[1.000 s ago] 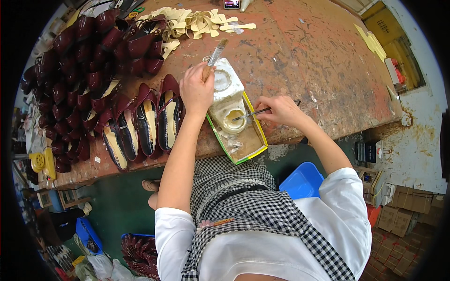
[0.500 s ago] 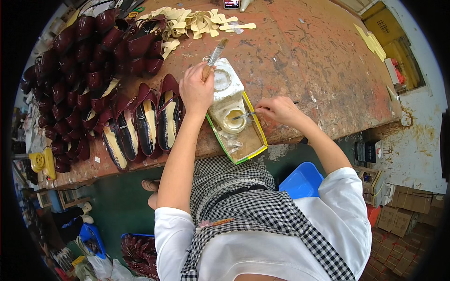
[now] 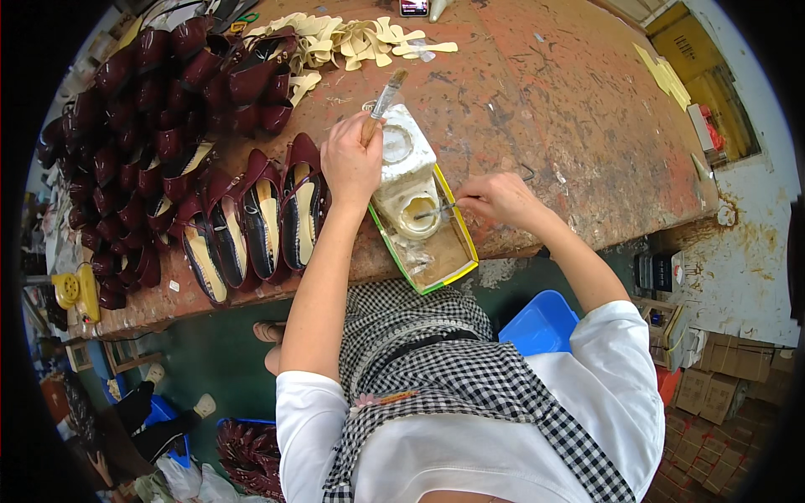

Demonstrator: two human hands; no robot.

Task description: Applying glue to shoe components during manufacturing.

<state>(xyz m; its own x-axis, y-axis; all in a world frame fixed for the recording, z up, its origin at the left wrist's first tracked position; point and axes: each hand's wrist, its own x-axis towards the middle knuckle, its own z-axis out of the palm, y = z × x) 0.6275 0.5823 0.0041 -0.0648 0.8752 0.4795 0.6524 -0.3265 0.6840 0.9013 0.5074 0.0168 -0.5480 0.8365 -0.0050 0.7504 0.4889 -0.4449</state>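
My left hand (image 3: 352, 163) is closed around a wooden-handled brush (image 3: 384, 101) whose bristles point away from me, beside a white glue container (image 3: 405, 168). My right hand (image 3: 501, 198) grips a thin metal tool (image 3: 438, 210) whose tip reaches into the round pot of pale glue (image 3: 418, 215). Both containers sit in a shallow yellow-and-green cardboard tray (image 3: 449, 260) at the near edge of the worn brown workbench (image 3: 545, 101). Just left of my left hand lie dark red shoes (image 3: 260, 214) with pale insoles, opening upward.
A large heap of dark red shoes (image 3: 142, 109) fills the bench's left side. Pale cut insole pieces (image 3: 352, 38) lie at the far edge. A blue bin (image 3: 541, 323) stands under the bench on my right; a yellow device (image 3: 75, 289) hangs at the left.
My right hand has moved the metal tool's tip slightly within the glue pot. My left hand and the brush stay where they were.
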